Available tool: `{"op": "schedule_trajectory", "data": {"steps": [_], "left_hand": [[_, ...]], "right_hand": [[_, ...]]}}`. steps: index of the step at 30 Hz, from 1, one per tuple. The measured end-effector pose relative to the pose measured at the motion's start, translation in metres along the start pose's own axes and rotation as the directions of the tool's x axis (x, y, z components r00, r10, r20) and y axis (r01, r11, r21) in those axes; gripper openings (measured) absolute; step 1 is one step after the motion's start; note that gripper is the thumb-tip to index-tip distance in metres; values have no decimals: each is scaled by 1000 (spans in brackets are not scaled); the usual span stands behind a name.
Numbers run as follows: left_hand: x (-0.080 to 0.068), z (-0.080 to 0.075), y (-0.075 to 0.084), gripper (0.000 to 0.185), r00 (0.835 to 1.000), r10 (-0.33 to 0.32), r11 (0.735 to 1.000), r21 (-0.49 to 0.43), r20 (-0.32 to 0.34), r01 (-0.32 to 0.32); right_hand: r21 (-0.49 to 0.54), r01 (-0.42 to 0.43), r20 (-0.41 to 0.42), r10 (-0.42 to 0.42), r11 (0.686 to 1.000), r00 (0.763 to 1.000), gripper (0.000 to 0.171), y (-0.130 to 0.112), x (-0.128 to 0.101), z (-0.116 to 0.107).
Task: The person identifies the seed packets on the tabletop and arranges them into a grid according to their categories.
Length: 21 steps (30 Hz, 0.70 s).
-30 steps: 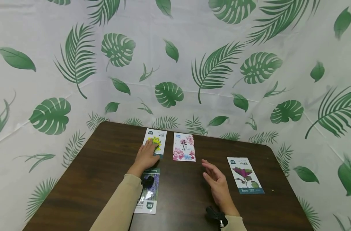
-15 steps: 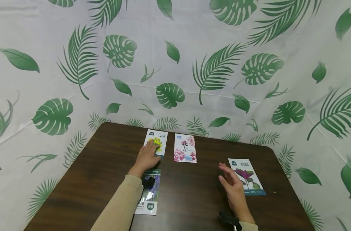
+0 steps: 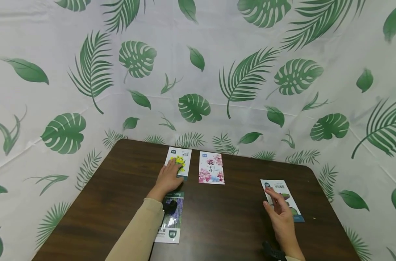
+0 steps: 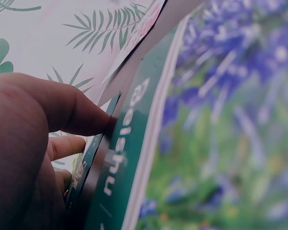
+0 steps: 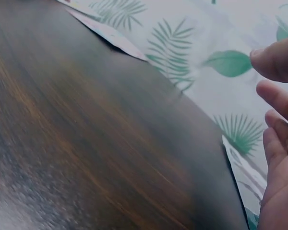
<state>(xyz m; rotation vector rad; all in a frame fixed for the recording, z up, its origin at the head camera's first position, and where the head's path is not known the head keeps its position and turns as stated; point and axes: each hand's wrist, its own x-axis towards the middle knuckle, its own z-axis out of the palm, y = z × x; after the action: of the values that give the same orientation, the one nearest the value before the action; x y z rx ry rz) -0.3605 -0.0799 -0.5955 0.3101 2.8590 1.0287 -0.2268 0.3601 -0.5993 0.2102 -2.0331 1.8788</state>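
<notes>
Dark brown wood-grain bench [image 3: 217,224] — white backdrop cloth [image 3: 217,72] printed with green leaves; flat pink-flowered paper card [image 3: 211,172], beige sleeve [image 3: 136,235].

pink flower card [image 3: 212,168] and lavender card [image 3: 171,216] on dark table [image 3: 217,224] (leaf-print backdrop [image 3: 198,65]).

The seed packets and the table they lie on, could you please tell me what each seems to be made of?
The seed packets, such as the pink-flowered one, look like thin glossy printed paper or foil, lying flat with sharp edges; which of the two is unclear. The table shows dark wood grain with a slight sheen, possibly laminate or veneer rather than solid wood.
</notes>
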Motion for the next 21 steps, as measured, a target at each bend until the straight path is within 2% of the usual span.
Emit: {"op": "schedule_trajectory", "data": {"steps": [4, 7, 11, 13, 15, 21], "left_hand": [[-1, -1, 2, 71, 1000, 8, 1000, 3, -9, -8], [-1, -1, 1, 72, 1000, -1, 1000, 6, 0, 1], [-1, -3, 2, 70, 1000, -5, 1000, 3, -5, 5], [0, -3, 2, 70, 1000, -3, 1000, 0, -16, 3], [-1, -3, 3, 69, 1000, 0, 1000, -1, -23, 0], [-1, -2, 4, 70, 1000, 1, 1000, -1, -4, -1]], "right_hand": [[-50, -3, -47, 1, 999, 999, 46, 0, 3, -2], [-52, -55, -129, 48, 997, 990, 45, -2, 6, -4], [-75, -169, -302, 139, 983, 943, 43, -7, 11, -9], [-124, -214, -367, 156, 969, 917, 44, -8, 13, -13], [-198, -227, -382, 138, 953, 914, 45, -7, 14, -17], [-422, -205, -360, 44, 883, 932, 44, -3, 11, -25]]}}
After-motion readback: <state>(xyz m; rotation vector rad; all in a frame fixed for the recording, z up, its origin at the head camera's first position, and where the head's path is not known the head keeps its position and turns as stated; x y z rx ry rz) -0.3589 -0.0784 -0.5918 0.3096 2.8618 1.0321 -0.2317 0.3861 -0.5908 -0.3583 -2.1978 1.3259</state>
